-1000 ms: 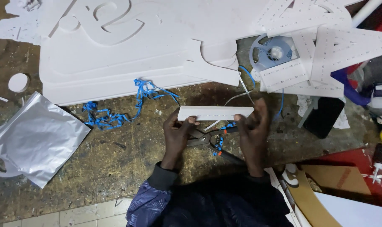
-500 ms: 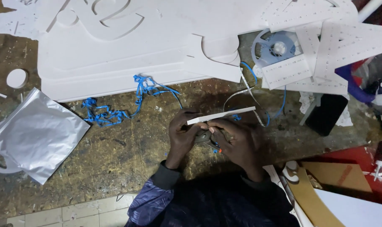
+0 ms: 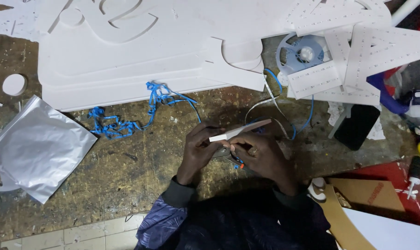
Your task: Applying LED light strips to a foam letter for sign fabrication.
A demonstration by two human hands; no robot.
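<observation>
Gripping the strip (image 3: 240, 130) with both hands, left hand (image 3: 198, 150) and right hand (image 3: 261, 155) closed; I judge work midway.

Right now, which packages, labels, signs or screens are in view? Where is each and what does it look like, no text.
Silver foil pouch: lies flat at the left of the bench, rectangular, shiny grey.
Dark phone: right of the hands, black rectangle, screen dark.
Cardboard piece: lower right, flat, brown, faint print.
White cut-out sign boards: stacked along the top, large curved shapes cut out.
Perforated white letter panels: top right, angular, with rows of small holes.
</observation>
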